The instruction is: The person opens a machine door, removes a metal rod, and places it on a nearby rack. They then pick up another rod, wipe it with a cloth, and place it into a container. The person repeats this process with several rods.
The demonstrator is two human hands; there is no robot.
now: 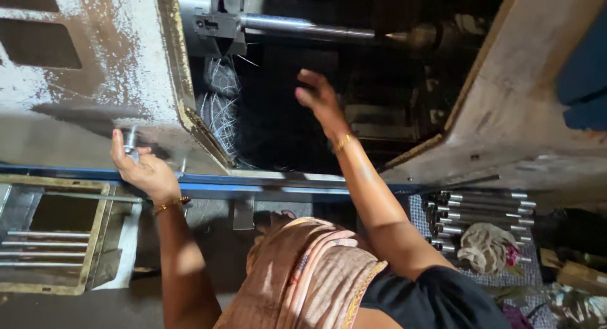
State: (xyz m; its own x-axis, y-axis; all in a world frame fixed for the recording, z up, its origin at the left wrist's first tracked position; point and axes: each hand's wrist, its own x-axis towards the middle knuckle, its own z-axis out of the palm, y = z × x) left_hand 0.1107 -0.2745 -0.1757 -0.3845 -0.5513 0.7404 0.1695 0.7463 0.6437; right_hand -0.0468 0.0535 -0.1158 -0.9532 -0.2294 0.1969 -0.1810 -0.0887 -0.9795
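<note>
At far left four steel rods (44,248) lie side by side in an open tray (95,240), their left ends cut off by the frame. My left hand (142,168) rests against the worn machine housing (95,70), fingers curled around one small metal handle (130,141); I cannot make out what it joins to. In the middle, one chuck (208,22) holds a single shaft (303,29), its far end meeting a pointed centre (404,35). My right hand (319,98) reaches into the dark opening below it, fingers loosely spread and holding nothing. Tangled swarf (218,108) fades into shadow. On the right, a stack of finished shafts (480,212), roughly eight, sits partly hidden by one crumpled rag (487,247).
</note>
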